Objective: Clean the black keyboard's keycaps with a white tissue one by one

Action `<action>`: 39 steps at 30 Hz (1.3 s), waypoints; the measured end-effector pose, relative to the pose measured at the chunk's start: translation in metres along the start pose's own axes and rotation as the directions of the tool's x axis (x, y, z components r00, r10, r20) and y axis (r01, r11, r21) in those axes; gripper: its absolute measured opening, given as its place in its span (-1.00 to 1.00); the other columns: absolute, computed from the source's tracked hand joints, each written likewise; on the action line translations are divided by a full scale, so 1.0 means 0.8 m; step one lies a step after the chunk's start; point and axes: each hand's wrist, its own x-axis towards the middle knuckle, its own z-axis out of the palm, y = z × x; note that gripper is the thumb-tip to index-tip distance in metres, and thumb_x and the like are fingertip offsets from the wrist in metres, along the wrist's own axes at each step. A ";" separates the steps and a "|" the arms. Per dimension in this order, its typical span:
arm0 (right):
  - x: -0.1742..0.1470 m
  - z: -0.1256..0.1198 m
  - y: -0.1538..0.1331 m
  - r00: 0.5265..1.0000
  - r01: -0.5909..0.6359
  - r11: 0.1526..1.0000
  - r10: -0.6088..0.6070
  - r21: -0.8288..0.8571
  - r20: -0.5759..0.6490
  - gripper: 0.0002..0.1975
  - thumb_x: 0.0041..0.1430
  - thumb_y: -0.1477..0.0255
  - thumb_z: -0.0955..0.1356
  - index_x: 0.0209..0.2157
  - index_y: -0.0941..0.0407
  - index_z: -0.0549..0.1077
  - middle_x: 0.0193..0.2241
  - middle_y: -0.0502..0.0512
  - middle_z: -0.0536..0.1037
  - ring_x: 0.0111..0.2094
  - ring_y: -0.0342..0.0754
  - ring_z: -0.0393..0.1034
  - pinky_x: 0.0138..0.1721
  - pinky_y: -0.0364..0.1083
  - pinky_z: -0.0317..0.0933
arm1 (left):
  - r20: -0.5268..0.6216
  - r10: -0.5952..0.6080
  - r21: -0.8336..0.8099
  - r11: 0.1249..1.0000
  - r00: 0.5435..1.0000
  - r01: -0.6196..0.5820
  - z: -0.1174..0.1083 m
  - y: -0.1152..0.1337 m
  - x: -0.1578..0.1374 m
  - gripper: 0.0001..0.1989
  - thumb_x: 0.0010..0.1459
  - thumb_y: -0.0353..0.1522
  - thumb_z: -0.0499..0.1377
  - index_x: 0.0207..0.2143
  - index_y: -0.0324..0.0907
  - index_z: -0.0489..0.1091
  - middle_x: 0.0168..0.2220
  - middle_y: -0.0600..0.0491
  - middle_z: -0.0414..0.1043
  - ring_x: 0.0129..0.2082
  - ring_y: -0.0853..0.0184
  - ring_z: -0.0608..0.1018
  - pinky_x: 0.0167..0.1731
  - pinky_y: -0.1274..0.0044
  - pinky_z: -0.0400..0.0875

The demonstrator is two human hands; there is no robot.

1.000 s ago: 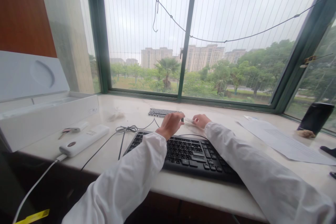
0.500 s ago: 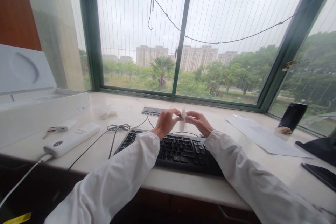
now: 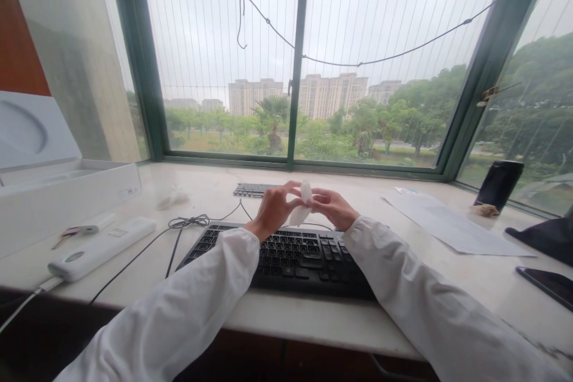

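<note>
Over a black keyboard [image 3: 290,259], my two hands meet at a soft white piece that looks like a tissue or wipe [image 3: 306,192]. The fingers of my left hand [image 3: 273,210] are pinched at its left side. From the other side, my right hand [image 3: 335,209] grips it between thumb and fingers. One end of the white piece sticks up above the fingertips, and a flap hangs below. Whether something small is wrapped inside is hidden. Behind my left hand lies a block of dark keys [image 3: 253,190], partly covered by that hand.
To the left lie a white power bank [image 3: 102,248] with a cable, keys [image 3: 67,234], a tied black cord [image 3: 190,222] and an open white box [image 3: 102,182]. Paper [image 3: 452,224], a dark upright object [image 3: 499,184] and a phone [image 3: 548,286] are at the right. A window stands behind.
The view has shifted slightly, so the scene sits a little further left. The white piece has been turned and folded between my fingers; the dark bit at my left fingertips no longer shows.
</note>
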 end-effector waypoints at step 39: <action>0.013 0.003 0.012 0.979 -0.046 0.983 0.080 0.179 -0.188 -0.84 -0.05 0.43 0.52 -0.47 0.25 0.57 -0.46 0.19 0.60 -0.37 -0.01 0.51 -0.07 0.05 0.37 | 0.068 0.084 -0.030 0.996 0.994 -0.082 0.012 -0.008 -0.003 -0.53 0.13 -0.24 0.24 0.09 -0.11 0.30 -0.16 0.07 0.54 -0.38 0.42 0.52 -0.35 0.57 0.42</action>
